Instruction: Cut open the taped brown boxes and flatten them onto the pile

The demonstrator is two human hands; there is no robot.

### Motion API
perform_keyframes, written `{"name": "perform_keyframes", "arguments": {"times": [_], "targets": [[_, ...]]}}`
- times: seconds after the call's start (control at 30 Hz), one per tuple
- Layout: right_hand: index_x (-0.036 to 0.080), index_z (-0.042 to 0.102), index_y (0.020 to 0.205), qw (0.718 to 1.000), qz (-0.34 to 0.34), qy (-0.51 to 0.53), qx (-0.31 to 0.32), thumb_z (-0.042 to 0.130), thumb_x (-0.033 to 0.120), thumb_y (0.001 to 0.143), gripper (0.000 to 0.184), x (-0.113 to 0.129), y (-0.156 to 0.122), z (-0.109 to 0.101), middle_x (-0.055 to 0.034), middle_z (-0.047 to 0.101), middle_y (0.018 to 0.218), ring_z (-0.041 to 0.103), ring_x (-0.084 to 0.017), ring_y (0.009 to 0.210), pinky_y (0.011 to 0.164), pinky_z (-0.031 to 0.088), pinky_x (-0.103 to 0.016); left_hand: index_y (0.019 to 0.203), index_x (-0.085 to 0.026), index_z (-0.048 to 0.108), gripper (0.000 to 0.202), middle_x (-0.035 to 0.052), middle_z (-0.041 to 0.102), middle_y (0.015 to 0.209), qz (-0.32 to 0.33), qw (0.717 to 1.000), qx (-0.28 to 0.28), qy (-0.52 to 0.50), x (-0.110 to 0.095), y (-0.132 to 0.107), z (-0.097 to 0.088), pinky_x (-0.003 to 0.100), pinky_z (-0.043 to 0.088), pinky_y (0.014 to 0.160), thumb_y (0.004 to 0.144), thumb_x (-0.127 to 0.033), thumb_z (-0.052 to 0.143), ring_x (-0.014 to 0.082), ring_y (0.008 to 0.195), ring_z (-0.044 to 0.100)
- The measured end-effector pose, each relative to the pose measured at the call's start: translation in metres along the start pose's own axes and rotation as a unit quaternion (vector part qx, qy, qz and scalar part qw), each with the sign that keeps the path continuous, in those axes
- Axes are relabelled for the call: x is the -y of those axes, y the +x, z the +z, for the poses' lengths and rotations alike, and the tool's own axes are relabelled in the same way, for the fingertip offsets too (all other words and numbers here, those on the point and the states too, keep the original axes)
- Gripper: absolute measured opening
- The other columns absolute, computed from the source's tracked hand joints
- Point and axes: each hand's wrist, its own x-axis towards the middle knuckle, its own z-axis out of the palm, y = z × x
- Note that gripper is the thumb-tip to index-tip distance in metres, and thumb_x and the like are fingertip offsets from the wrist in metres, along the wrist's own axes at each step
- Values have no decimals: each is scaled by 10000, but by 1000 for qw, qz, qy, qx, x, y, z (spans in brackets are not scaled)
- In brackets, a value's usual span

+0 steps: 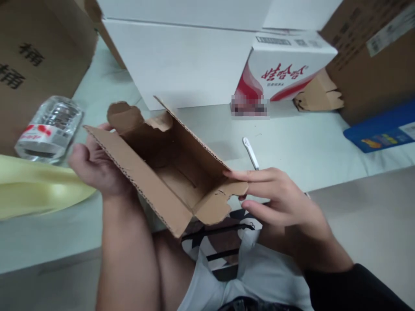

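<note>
A small brown corrugated cardboard box [168, 168] is held open in front of me, its inside bare and its flaps torn at the edges. My left hand [94, 166] grips the box's left wall from behind, fingers wrapped round the flap. My right hand [279, 198] pinches the box's right flap between thumb and stretched fingers. Below the box I see a white printed shirt [246, 268] on my lap.
A clear plastic water bottle [48, 129] lies at the left on the pale table [308, 147], above a yellow sheet [35, 185]. A white pen-like tool [251, 153] lies beyond my right hand. White boxes [181, 60], a red-and-white carton [285, 65], brown cartons [372, 52] and a blue pack [382, 129] ring the back.
</note>
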Motion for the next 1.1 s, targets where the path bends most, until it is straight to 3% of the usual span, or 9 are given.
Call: {"name": "perform_keyframes", "arguments": {"times": [0.13, 0.23, 0.33, 0.53, 0.63, 0.7, 0.8, 0.87, 1.1], "targets": [[203, 725, 986, 995, 25, 10, -97, 587, 208, 996, 138, -20, -8, 10, -142, 727, 1400, 780, -220, 1154, 918, 666, -331, 628, -251, 503, 393, 0, 408, 638, 41, 997, 60, -6, 0, -12, 18, 367, 554, 793, 750, -624, 471, 186, 691, 512], [222, 676, 1008, 984, 41, 38, -168, 590, 216, 986, 89, -40, -15, 29, -137, 695, 1391, 765, -177, 934, 688, 645, -300, 761, -204, 670, 475, 42, 588, 745, 60, 996, 50, 46, 3, -21, 25, 410, 548, 880, 795, -623, 448, 216, 798, 584], [250, 640, 1132, 973, 59, 73, -210, 564, 235, 1000, 153, -59, -20, 51, -139, 599, 1522, 665, -112, 705, 569, 590, -291, 772, -190, 679, 475, 76, 638, 833, 117, 989, 55, 78, 11, -25, 27, 427, 524, 959, 827, -585, 422, 241, 935, 621], [315, 695, 1264, 953, 96, 10, -288, 509, 368, 1031, 302, -74, -20, 74, -105, 506, 1578, 683, -287, 1159, 895, 634, -487, 717, -221, 547, 205, 61, 538, 853, 100, 988, 73, 95, 26, -32, 35, 427, 456, 1109, 838, -384, 521, 235, 1017, 603], [331, 747, 1160, 937, 114, -24, -329, 529, 457, 1024, 286, -74, -18, 76, -77, 475, 1559, 606, -349, 1290, 1020, 576, -561, 732, -227, 467, 378, 51, 547, 927, 55, 990, 84, 94, 32, -34, 37, 398, 487, 1056, 836, -556, 621, 219, 1003, 577], [352, 672, 1282, 924, 150, -17, -352, 538, 536, 1011, 354, -73, -17, 77, -79, 425, 1601, 533, -380, 1400, 1098, 534, -600, 787, -228, 475, 504, 26, 526, 902, 48, 990, 91, 93, 34, -34, 37, 357, 509, 960, 757, -670, 716, 188, 891, 549], [398, 243, 1608, 926, 167, 59, -332, 485, 596, 1023, 663, -72, -16, 79, -118, 485, 1576, 544, -338, 1431, 1145, 524, -588, 957, -237, 519, 584, -13, 477, 853, 50, 990, 97, 85, 35, -36, 36, 306, 497, 849, 689, -655, 827, 152, 784, 502], [395, 77, 1641, 933, 165, 106, -301, 448, 606, 1035, 741, -71, -16, 81, -125, 544, 1529, 580, -312, 1406, 1158, 529, -562, 1066, -257, 508, 586, -18, 467, 858, 44, 990, 97, 93, 34, -38, 35, 299, 491, 825, 709, -593, 829, 155, 789, 512], [335, 355, 1533, 926, 171, 160, -296, 652, 629, 940, 725, -67, -17, 84, -137, 466, 1583, 499, -339, 1486, 1251, 446, -578, 1129, -243, 484, 436, 7, 512, 937, 39, 986, 99, 131, 36, -37, 29, 284, 499, 903, 792, -319, 751, 159, 903, 569]]}}
